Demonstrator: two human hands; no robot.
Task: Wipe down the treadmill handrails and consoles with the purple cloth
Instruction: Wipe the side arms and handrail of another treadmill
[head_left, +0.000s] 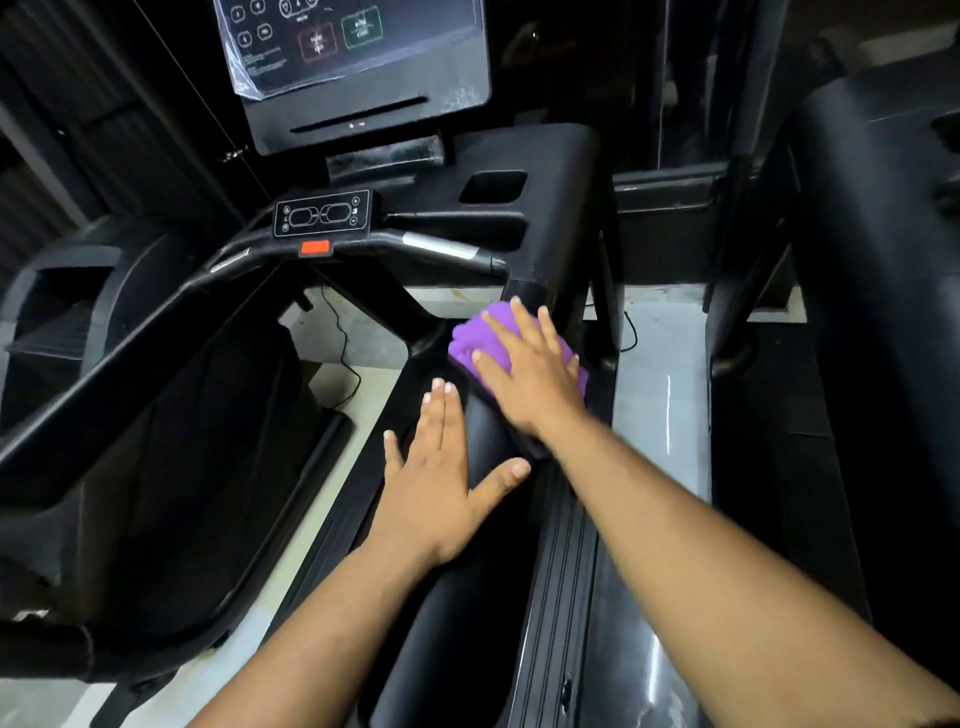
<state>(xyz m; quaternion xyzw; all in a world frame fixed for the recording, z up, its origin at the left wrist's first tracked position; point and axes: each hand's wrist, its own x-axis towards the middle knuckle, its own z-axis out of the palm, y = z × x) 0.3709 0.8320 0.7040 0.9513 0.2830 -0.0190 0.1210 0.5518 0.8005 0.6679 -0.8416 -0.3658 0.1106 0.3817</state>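
A purple cloth (467, 338) lies bunched on the black right handrail (488, 431) of the treadmill. My right hand (524, 374) presses flat on the cloth with straight, spread fingers. Just behind it, my left hand (441, 467) rests flat on the same rail, fingers straight and thumb spread across the rail. The console screen (358, 57), partly under clear film, stands at the top. Below it sits a small control panel (322, 214) on the front crossbar (436, 244) with a red stop tab (315, 247).
The left handrail (130, 343) slants across the left. Black cables (345, 358) trail over the pale floor under the console. A second treadmill's dark frame (872, 260) stands on the right, past a strip of glossy floor (660, 389).
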